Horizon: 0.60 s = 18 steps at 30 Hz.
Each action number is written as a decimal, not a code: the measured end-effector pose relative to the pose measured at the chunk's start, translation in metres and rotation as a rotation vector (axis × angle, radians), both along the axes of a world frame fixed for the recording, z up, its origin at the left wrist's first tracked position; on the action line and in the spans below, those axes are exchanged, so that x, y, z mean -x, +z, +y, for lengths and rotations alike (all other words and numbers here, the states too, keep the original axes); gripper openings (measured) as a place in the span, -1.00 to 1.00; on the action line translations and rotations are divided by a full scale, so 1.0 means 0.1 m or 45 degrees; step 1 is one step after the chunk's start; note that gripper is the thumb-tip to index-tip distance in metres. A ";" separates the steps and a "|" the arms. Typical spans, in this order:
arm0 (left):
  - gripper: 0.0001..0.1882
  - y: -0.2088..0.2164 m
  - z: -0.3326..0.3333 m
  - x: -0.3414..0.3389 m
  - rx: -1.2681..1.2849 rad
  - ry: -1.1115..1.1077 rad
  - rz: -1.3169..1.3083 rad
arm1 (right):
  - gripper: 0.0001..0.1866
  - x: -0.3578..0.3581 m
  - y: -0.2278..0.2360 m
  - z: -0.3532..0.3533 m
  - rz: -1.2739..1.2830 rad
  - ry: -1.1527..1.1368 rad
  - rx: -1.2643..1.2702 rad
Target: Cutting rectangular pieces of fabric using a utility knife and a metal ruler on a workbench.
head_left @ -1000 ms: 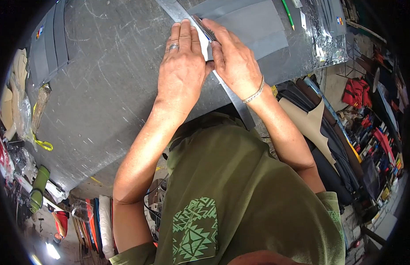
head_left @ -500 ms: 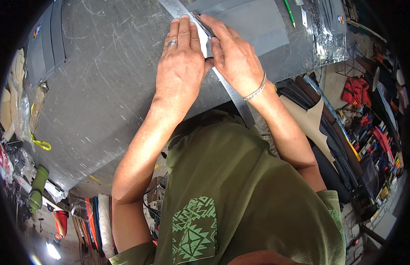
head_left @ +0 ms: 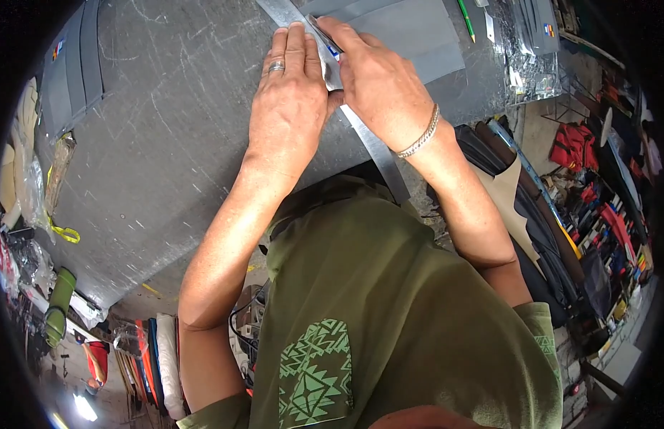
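Note:
A long metal ruler [head_left: 375,146] lies aslant on the grey worktable, its near end passing the table's front edge. My left hand [head_left: 289,96] presses flat on it, fingers stretched out together, a ring on one finger. Close on its right, my right hand [head_left: 382,79] is closed round a slim, metallic tool, apparently a utility knife [head_left: 322,36], with a bit of blue by the fingers. The knife lies along the ruler's right side; its tip is hidden. Smooth grey sheet material [head_left: 425,39] spreads under and beyond my right hand.
A green pencil [head_left: 467,20] lies right of the sheet. Folded grey pieces [head_left: 78,64] rest at the table's far left, with similar ones [head_left: 536,28] at the right. Rolls of dark and beige material [head_left: 507,189] stand off the table's right side. Plastic bags [head_left: 35,171] crowd the left edge.
My right hand has turned slightly, its wrist swinging outward to the right and its fingertips shifting a little up and left. The left hand and the ruler stay in place.

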<state>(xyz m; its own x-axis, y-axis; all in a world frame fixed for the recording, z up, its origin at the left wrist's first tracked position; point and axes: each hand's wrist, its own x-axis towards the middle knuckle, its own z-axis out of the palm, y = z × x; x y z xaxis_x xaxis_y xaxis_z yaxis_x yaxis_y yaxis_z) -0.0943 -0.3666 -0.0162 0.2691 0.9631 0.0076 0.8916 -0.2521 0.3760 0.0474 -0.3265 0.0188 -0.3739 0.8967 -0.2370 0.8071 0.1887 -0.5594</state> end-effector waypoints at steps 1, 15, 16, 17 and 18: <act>-0.13 0.00 0.00 0.00 -0.002 -0.001 -0.001 | -0.43 0.00 0.01 0.00 -0.006 0.015 -0.015; -0.12 0.02 0.00 0.00 -0.007 -0.010 0.054 | -0.36 0.02 0.04 -0.04 -0.115 0.029 -0.025; -0.12 0.02 0.01 0.00 -0.005 -0.008 0.054 | -0.40 0.03 0.03 -0.03 -0.106 0.027 -0.042; -0.12 0.02 0.01 0.01 -0.008 -0.010 0.047 | -0.43 0.03 0.02 -0.03 -0.099 0.022 -0.058; -0.12 0.02 0.01 0.01 -0.012 -0.013 0.040 | -0.43 0.02 0.02 -0.04 -0.101 0.022 -0.055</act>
<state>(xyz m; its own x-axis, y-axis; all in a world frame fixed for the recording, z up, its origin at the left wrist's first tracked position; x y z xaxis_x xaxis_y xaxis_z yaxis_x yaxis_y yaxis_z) -0.0949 -0.3659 -0.0145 0.2792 0.9602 0.0076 0.9004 -0.2645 0.3454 0.0450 -0.3304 0.0203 -0.3711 0.9002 -0.2280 0.8449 0.2256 -0.4850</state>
